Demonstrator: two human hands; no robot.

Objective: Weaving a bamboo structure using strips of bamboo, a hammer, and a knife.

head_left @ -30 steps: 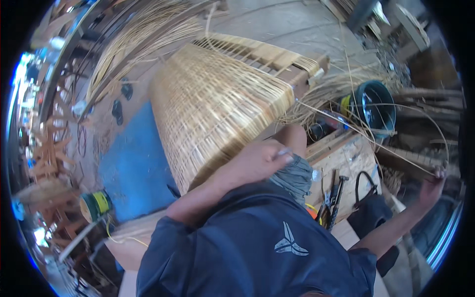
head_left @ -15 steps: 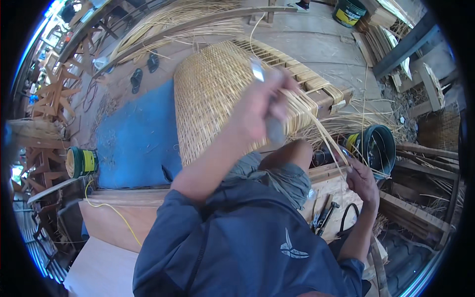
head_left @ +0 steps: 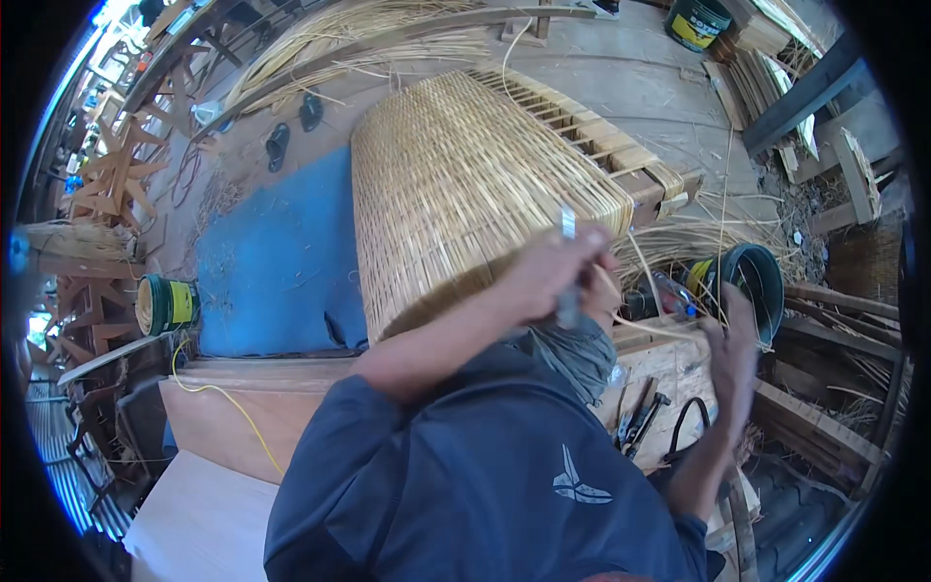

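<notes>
My left hand (head_left: pixel 572 262) is closed around a metal tool with a pale blade (head_left: pixel 568 221), over the near edge of a large woven cane piece (head_left: pixel 451 184) on a slatted wooden frame (head_left: pixel 655 179). A pale cane strip (head_left: pixel 655 328) runs from beside that hand toward my right hand (head_left: pixel 729 335). The right hand's fingers are raised and smeared by motion at the bucket's near side, so whether they grip the strip is unclear.
A blue mat (head_left: pixel 267 262) lies left of the woven piece, with sandals (head_left: pixel 276 145) beyond. Green buckets (head_left: pixel 170 306) (head_left: pixel 766 291) stand either side. Hand tools (head_left: pixel 645 417) rest on the plywood bench (head_left: pixel 242 412). Loose cane (head_left: pixel 339 34) and scrap timber (head_left: pixel 834 417) lie around.
My right hand came inward from the far right, then moved slightly outward. My left hand rose with the blade, then dropped lower and rightward. The strips between the hands now hang lower.
</notes>
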